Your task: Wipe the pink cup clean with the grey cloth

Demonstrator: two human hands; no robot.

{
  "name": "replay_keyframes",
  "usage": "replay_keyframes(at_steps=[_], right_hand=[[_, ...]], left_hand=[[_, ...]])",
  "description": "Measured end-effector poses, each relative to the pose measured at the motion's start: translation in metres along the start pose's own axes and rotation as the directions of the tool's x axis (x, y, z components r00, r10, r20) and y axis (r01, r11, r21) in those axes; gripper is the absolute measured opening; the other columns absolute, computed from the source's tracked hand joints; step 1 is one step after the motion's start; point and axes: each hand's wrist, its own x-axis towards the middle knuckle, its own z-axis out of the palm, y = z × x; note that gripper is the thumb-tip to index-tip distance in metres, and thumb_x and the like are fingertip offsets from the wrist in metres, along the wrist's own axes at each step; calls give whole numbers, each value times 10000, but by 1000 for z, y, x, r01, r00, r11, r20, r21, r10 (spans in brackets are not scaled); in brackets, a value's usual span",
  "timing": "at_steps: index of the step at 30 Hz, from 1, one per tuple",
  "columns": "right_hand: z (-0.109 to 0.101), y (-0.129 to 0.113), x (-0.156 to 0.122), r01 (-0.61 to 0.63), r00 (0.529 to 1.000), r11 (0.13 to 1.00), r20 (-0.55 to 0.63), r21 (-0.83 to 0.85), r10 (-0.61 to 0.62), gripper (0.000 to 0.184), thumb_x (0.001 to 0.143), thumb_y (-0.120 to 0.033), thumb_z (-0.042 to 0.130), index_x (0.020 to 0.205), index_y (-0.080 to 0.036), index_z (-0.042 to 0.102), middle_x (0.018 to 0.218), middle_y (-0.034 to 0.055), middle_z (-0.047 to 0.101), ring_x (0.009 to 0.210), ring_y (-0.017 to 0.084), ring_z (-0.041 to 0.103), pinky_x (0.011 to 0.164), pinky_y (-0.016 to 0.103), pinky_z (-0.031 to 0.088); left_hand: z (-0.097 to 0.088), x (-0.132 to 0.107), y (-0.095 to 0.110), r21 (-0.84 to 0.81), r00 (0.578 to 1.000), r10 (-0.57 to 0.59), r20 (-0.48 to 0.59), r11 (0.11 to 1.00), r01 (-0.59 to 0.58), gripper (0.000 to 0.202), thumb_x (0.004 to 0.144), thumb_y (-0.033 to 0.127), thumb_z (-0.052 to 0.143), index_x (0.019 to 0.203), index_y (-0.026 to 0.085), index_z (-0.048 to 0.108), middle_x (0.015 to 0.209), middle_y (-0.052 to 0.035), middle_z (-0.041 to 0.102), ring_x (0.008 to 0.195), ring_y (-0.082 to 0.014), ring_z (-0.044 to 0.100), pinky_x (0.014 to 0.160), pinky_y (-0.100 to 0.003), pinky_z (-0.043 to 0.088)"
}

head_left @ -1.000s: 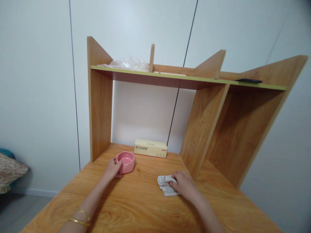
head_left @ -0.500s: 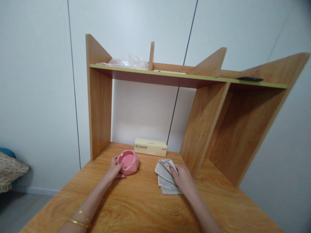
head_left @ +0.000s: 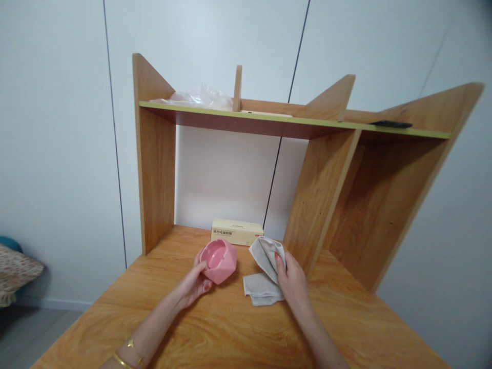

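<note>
A pink faceted ashtray, with notches in its rim, is tilted in my left hand. My left thumb lies over its near rim, while the other fingers are partly hidden behind and below it. My right hand pinches a grey cloth and holds part of it raised. The lower fold of the cloth hangs down at or just above the tabletop; I cannot tell if it touches. Between the ashtray and the cloth there is a small gap.
Behind my hands, a cream cling-film box stands on the wooden desk. A wooden hutch rises at the back, with a clear plastic bag and a dark flat object on its shelf. Patterned fabric shows at far left.
My left hand has lifted the ashtray, moved it to the right and tipped it. My right hand has raised the upper part of the cloth, which has opened away from the lower fold.
</note>
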Motion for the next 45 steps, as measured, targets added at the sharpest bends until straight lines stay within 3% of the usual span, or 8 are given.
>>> replay_keyframes(at_steps=[6, 19, 24, 30, 38, 45], right_hand=[[3, -11, -5, 39, 999, 998, -6, 40, -39, 326, 861, -407, 300, 852, -187, 540, 810, 83, 608, 784, 215, 559, 688, 300, 408], [24, -21, -22, 158, 976, 983, 139, 96, -170, 263, 876, -305, 308, 847, -198, 547, 817, 58, 596, 801, 193, 542, 716, 295, 414], [30, -25, -27, 213, 950, 971, 212, 104, -231, 238, 862, -247, 347, 956, -200, 561, 910, 64, 616, 879, 195, 547, 764, 299, 416], [40, -24, -31, 139, 963, 969, 203, 202, -180, 199, 841, -245, 372, 904, -199, 555, 899, 62, 622, 856, 186, 564, 741, 276, 436], [39, -26, -32, 109, 961, 966, 222, 234, -163, 194, 842, -240, 367, 911, -206, 546, 895, 47, 617, 852, 175, 565, 730, 255, 434], [34, -30, -34, 187, 954, 962, 195, 201, -226, 274, 850, -211, 354, 1061, -204, 528, 1021, 64, 595, 969, 184, 529, 837, 289, 403]], left_hand=[[0, 2, -6, 133, 999, -25, 30, 991, 21, 655, 623, 244, 492, 1244, 286, 290, 535, 92, 447, 330, -31, 385, 342, -105, 221], [5, -2, -16, 296, 990, -69, 124, 955, 29, 705, 612, 250, 480, 1291, 219, 294, 506, 74, 524, 303, -49, 418, 320, -116, 248], [3, 3, -23, 363, 993, -5, 115, 931, -37, 654, 659, 295, 490, 1282, 201, 314, 524, 61, 554, 280, -46, 423, 290, -111, 238], [-1, 7, -29, 492, 996, 27, 89, 868, -67, 619, 717, 303, 473, 1294, 170, 295, 410, 72, 509, 277, -70, 439, 291, -105, 274], [-1, 6, -27, 484, 993, 49, 110, 870, -97, 597, 733, 308, 492, 1285, 181, 304, 476, 50, 558, 276, -61, 443, 284, -102, 268], [-1, 7, -27, 516, 994, 25, 106, 853, -77, 595, 741, 299, 467, 1296, 184, 285, 478, 43, 564, 287, -68, 448, 283, -105, 274]])
